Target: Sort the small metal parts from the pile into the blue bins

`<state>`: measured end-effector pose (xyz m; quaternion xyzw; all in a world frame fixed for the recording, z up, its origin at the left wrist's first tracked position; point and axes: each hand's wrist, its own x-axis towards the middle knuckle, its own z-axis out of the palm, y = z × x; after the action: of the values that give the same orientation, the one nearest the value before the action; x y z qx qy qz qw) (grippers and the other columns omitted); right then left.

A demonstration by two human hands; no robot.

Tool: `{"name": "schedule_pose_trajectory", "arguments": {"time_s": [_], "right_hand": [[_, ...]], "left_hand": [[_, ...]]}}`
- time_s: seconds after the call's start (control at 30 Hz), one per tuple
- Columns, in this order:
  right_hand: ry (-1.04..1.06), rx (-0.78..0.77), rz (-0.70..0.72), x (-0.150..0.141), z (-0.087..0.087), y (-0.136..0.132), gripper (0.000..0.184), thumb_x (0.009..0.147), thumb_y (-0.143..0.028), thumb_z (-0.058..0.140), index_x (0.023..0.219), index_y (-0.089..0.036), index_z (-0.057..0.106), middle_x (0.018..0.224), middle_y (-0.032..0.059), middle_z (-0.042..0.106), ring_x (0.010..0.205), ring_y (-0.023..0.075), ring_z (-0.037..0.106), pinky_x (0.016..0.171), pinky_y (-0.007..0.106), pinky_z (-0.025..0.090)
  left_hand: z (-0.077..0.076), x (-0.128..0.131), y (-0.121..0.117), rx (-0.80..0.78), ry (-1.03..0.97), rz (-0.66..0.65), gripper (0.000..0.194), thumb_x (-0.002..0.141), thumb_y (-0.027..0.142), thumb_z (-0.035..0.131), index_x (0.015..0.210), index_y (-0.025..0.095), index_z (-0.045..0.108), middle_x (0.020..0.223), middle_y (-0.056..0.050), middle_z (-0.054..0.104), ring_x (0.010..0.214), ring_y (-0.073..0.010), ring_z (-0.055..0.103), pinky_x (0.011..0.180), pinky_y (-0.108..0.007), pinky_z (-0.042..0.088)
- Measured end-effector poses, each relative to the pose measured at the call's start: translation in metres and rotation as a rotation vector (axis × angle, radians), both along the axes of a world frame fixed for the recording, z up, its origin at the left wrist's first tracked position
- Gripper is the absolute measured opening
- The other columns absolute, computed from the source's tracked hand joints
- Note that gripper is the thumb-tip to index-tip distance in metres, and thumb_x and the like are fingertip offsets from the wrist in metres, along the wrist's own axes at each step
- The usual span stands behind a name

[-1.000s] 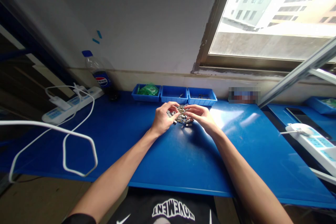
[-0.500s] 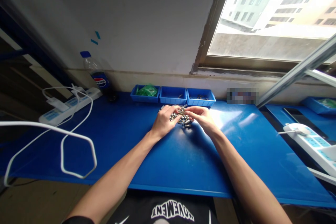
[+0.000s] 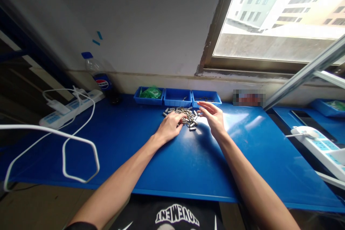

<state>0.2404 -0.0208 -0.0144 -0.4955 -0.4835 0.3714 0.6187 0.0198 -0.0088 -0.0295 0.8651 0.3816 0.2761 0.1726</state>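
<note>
Parts (image 3: 188, 114), small and metallic, lie in a loose heap on the blue table (image 3: 183, 169), seen from the head view between the two hands and a little beyond them. Some are silvery and stubby, others thin and brassy, and a few sit loose at the edges, one of them on the near right side.

The left hand (image 3: 170, 125) rests at the near left of the heap, its fingers curled over the closest pieces. Those fingertips are partly hidden and small from up here, so I cannot tell whether they grip a piece or only touch the heap. The right hand (image 3: 213, 118) is raised just beside the heap's right edge, with its fingers loosely parted. The hands are apart from each other, with much of the heap showing in the gap.

Just behind the heap, three blue bins stand in a row by the wall. The left bin (image 3: 147, 101) holds a green bag (image 3: 151, 92) (crumpled, by the look of it), the middle bin (image 3: 178, 102) a small piece, and the right bin (image 3: 206, 104) several thin ones. Well to the left stand a bottle (image 3: 101, 81) with a blue cap and a white power strip (image 3: 48, 119).
</note>
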Motion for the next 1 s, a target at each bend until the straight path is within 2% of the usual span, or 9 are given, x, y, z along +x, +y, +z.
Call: {"name": "schedule_pose_trajectory", "arguments": {"time_s": [0.17, 0.33, 0.43, 0.57, 0.77, 1.0], "right_hand": [[-0.002, -0.013, 0.014, -0.001, 0.002, -0.001, 0.036, 0.079, -0.046, 0.083, 0.106, -0.022, 0.079, 0.114, 0.0104, 0.080, 0.081, 0.0225, 0.074, 0.069, 0.036, 0.059], [0.002, -0.025, 0.041, 0.000, 0.004, -0.002, 0.032, 0.080, -0.043, 0.082, 0.102, -0.021, 0.079, 0.102, 0.0090, 0.081, 0.075, 0.0198, 0.071, 0.068, 0.034, 0.056], [-0.023, -0.051, 0.096, -0.001, 0.004, -0.004, 0.031, 0.081, -0.043, 0.081, 0.101, -0.021, 0.078, 0.092, 0.0073, 0.081, 0.073, 0.0195, 0.070, 0.068, 0.033, 0.054], [-0.071, -0.079, 0.220, -0.006, 0.006, -0.006, 0.028, 0.080, -0.044, 0.082, 0.097, -0.021, 0.079, 0.083, 0.0047, 0.079, 0.070, 0.0185, 0.068, 0.067, 0.033, 0.054], [-0.065, -0.155, 0.378, -0.011, 0.008, -0.011, 0.036, 0.078, -0.047, 0.085, 0.103, -0.022, 0.080, 0.091, 0.0064, 0.081, 0.075, 0.0207, 0.072, 0.068, 0.033, 0.055], [-0.058, -0.171, 0.424, -0.013, 0.009, -0.014, 0.035, 0.076, -0.046, 0.088, 0.101, -0.022, 0.083, 0.090, 0.0063, 0.081, 0.073, 0.0193, 0.069, 0.069, 0.032, 0.054]], "left_hand": [[-0.003, 0.001, 0.002, 0.007, -0.038, 0.004, 0.036, 0.089, 0.003, 0.065, 0.120, 0.021, 0.069, 0.095, -0.005, 0.075, 0.097, -0.0253, 0.067, 0.090, -0.041, 0.058], [-0.001, 0.004, 0.001, 0.073, -0.192, -0.040, 0.027, 0.095, 0.005, 0.061, 0.117, 0.018, 0.071, 0.117, -0.009, 0.074, 0.108, -0.0239, 0.069, 0.098, -0.040, 0.058], [0.002, 0.005, 0.000, 0.085, -0.318, -0.033, 0.027, 0.096, 0.007, 0.062, 0.118, 0.020, 0.071, 0.107, -0.006, 0.074, 0.097, -0.0191, 0.072, 0.092, -0.034, 0.060], [0.007, 0.005, -0.001, 0.141, -0.414, 0.022, 0.032, 0.089, 0.006, 0.072, 0.117, 0.022, 0.072, 0.098, -0.002, 0.073, 0.086, -0.0159, 0.071, 0.085, -0.031, 0.059], [0.015, 0.003, -0.004, 0.218, -0.484, 0.053, 0.034, 0.085, 0.004, 0.075, 0.115, 0.021, 0.071, 0.101, -0.003, 0.072, 0.086, -0.0154, 0.071, 0.086, -0.031, 0.059], [0.015, 0.005, -0.005, 0.232, -0.488, 0.038, 0.025, 0.087, 0.006, 0.074, 0.108, 0.020, 0.071, 0.099, -0.003, 0.072, 0.085, -0.0153, 0.071, 0.083, -0.030, 0.059]]}}
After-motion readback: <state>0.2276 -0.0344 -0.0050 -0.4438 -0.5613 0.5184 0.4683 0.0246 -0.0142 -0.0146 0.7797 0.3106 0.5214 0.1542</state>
